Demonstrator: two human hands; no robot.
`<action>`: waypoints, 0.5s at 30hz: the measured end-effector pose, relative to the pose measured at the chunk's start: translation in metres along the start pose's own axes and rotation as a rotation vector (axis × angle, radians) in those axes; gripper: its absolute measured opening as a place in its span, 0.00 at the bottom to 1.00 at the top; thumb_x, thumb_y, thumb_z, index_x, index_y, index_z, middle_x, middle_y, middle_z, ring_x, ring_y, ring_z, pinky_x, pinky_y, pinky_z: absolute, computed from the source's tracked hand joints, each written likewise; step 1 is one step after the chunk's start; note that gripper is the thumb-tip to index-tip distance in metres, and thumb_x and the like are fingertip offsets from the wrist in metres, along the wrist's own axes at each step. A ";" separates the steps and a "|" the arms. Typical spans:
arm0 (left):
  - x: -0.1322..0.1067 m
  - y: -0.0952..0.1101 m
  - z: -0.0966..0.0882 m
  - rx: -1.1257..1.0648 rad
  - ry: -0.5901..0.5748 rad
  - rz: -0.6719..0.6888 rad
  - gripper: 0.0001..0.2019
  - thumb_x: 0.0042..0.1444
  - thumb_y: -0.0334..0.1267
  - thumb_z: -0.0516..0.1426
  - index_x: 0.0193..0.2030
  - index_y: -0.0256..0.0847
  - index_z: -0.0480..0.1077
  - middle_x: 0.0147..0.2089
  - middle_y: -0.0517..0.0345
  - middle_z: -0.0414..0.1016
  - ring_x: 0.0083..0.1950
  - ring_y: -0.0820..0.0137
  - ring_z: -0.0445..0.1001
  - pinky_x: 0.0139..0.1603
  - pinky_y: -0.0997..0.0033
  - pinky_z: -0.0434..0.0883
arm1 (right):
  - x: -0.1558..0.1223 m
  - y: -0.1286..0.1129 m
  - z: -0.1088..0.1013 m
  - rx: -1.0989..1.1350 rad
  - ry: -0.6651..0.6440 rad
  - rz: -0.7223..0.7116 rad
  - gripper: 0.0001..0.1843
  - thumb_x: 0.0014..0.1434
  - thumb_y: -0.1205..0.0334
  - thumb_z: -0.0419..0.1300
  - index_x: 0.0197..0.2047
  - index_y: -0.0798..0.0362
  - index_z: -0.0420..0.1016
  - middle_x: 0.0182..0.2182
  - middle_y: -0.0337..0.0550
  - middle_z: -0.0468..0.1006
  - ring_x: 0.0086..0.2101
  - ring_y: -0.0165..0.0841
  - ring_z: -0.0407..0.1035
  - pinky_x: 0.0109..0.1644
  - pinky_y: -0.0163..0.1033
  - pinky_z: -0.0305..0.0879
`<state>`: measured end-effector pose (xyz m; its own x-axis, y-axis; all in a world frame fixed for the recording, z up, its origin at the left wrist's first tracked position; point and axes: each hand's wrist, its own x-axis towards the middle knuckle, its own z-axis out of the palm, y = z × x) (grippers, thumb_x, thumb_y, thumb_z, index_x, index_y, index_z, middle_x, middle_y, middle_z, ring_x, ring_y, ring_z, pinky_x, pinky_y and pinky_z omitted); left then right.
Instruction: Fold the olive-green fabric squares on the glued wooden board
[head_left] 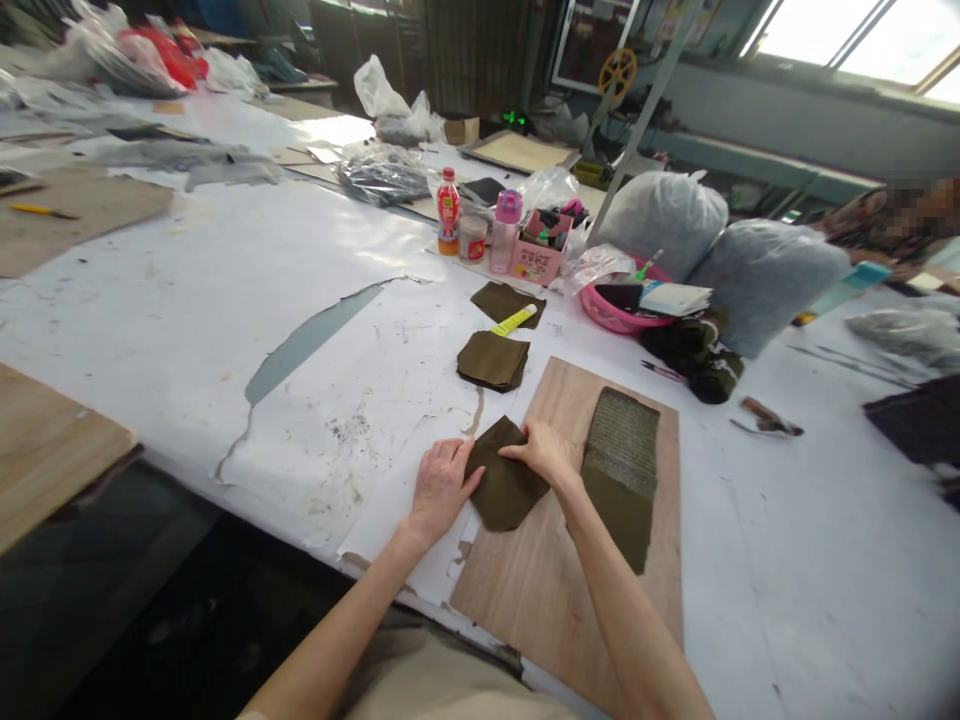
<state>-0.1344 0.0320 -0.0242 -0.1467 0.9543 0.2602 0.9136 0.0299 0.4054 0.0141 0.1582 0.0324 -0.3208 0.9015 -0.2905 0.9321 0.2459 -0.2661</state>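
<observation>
An olive-brown cut fabric piece [504, 482] with angled corners lies partly over the left edge of a wooden board [525, 585]. My left hand [442, 482] grips its left side, thumb on top and fingers at the edge. At the upper right edge, my right hand [551, 452] pinches the same piece with its thumb across the top. Whether one layer or more is held, I cannot tell. On the board's right half rests a longer olive fabric strip [621, 475], its upper part ribbed and greyish. Just beyond my hands sits a stack of similar fabric pieces [493, 360].
Farther back, a yellow tube [515, 320] lies on more fabric [495, 298]. Behind stand a drink bottle [448, 212], a pink-lidded bottle [504, 232] and a pink box [538, 262]. A pink basket [619, 318] and small thread snips [664, 371] are to the right.
</observation>
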 end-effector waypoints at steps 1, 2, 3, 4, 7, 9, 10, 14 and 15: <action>0.000 0.000 0.000 -0.005 0.002 0.002 0.19 0.62 0.40 0.56 0.58 0.36 0.65 0.50 0.47 0.70 0.51 0.58 0.67 0.52 0.58 0.66 | -0.001 -0.001 0.001 0.002 0.004 0.001 0.21 0.48 0.44 0.67 0.34 0.51 0.70 0.36 0.45 0.78 0.39 0.40 0.73 0.34 0.36 0.57; 0.001 0.000 0.000 -0.009 0.002 0.003 0.19 0.62 0.40 0.56 0.58 0.36 0.65 0.50 0.47 0.70 0.52 0.58 0.67 0.52 0.58 0.66 | -0.001 -0.002 0.002 0.004 0.008 0.004 0.20 0.49 0.45 0.67 0.35 0.51 0.70 0.37 0.46 0.78 0.39 0.40 0.73 0.34 0.37 0.57; 0.001 0.000 0.000 -0.013 0.001 0.002 0.19 0.62 0.40 0.56 0.57 0.35 0.65 0.50 0.47 0.70 0.51 0.58 0.66 0.52 0.57 0.66 | -0.002 -0.003 0.003 0.007 0.011 0.009 0.20 0.49 0.46 0.67 0.36 0.52 0.71 0.37 0.47 0.78 0.39 0.41 0.73 0.34 0.37 0.57; 0.001 0.000 0.000 -0.018 0.000 0.000 0.19 0.61 0.40 0.56 0.57 0.35 0.65 0.50 0.47 0.70 0.51 0.58 0.66 0.52 0.57 0.66 | -0.002 -0.003 0.004 0.013 0.015 0.014 0.21 0.49 0.46 0.67 0.38 0.52 0.70 0.37 0.48 0.78 0.39 0.41 0.73 0.35 0.37 0.57; 0.000 0.002 0.002 -0.052 0.012 -0.012 0.18 0.61 0.39 0.56 0.57 0.36 0.65 0.49 0.48 0.70 0.51 0.58 0.67 0.52 0.56 0.67 | -0.005 -0.005 0.004 0.048 0.023 0.010 0.24 0.48 0.48 0.67 0.43 0.53 0.70 0.37 0.47 0.79 0.39 0.41 0.73 0.34 0.37 0.58; -0.002 0.001 0.003 -0.103 0.036 -0.022 0.18 0.60 0.37 0.56 0.56 0.38 0.66 0.49 0.49 0.70 0.51 0.59 0.68 0.52 0.56 0.67 | -0.007 -0.006 0.001 0.081 0.023 -0.029 0.21 0.49 0.50 0.67 0.41 0.53 0.71 0.36 0.45 0.79 0.37 0.39 0.73 0.33 0.36 0.58; -0.002 0.000 0.004 -0.143 0.045 -0.031 0.18 0.60 0.37 0.56 0.57 0.39 0.66 0.49 0.49 0.71 0.51 0.59 0.68 0.52 0.55 0.68 | -0.009 -0.008 -0.003 0.097 0.017 -0.064 0.17 0.50 0.52 0.67 0.38 0.53 0.72 0.34 0.43 0.79 0.35 0.37 0.73 0.32 0.35 0.57; 0.007 -0.007 -0.004 -0.408 0.141 -0.048 0.25 0.57 0.39 0.59 0.61 0.43 0.61 0.53 0.49 0.70 0.55 0.59 0.69 0.55 0.55 0.69 | -0.022 -0.023 -0.026 0.131 0.086 -0.240 0.08 0.53 0.57 0.65 0.33 0.50 0.72 0.32 0.37 0.78 0.34 0.33 0.72 0.33 0.34 0.57; 0.011 -0.009 -0.010 -0.482 0.161 -0.046 0.29 0.55 0.40 0.61 0.63 0.44 0.58 0.54 0.50 0.69 0.56 0.59 0.69 0.57 0.55 0.68 | -0.027 -0.030 -0.032 0.124 0.134 -0.301 0.07 0.53 0.59 0.65 0.33 0.50 0.72 0.33 0.37 0.78 0.34 0.33 0.71 0.34 0.34 0.57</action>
<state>-0.1482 0.0390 -0.0165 -0.2743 0.8962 0.3488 0.6318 -0.1055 0.7679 0.0003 0.1380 0.0773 -0.5457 0.8358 -0.0609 0.7689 0.4704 -0.4331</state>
